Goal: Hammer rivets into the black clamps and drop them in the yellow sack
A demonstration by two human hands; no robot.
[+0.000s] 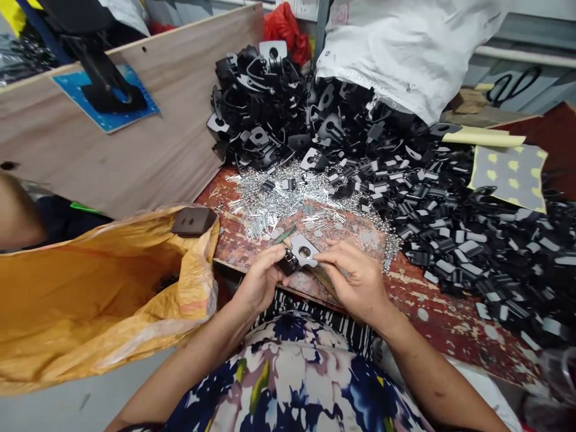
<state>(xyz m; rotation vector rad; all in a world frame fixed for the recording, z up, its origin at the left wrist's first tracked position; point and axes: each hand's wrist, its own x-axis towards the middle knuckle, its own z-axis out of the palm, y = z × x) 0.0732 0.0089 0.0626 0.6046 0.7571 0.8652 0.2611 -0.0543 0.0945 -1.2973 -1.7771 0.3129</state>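
Presently, a black clip with a grey, holed face point(297, 244) is kept near the middle of the frame, just above the front edge of a worn red table point(414, 294). Its dark lower part is gripped by the closed fingers of the left hand point(263, 274). At its right edge it is met by the bent thumb and forefinger of the right hand point(359, 279); whether the edge is pinched or only touched cannot be told. A green, pointed thing point(285, 234) is seen just beside the left fingertips. Above the hands, many silver pins point(261, 211) are spread on the table. At the upper centre, larger black clips point(258, 90) are heaped, and the right side is covered by small black parts point(434, 207), partly overlain by a grey and yellow sheet point(513, 174). At the lower left, an orange sack point(157, 318) is opened, with a brown block point(193, 222) on its rim. The upper left is crossed by a wooden board point(180, 102); a white sack point(405, 51) is placed at the upper right.
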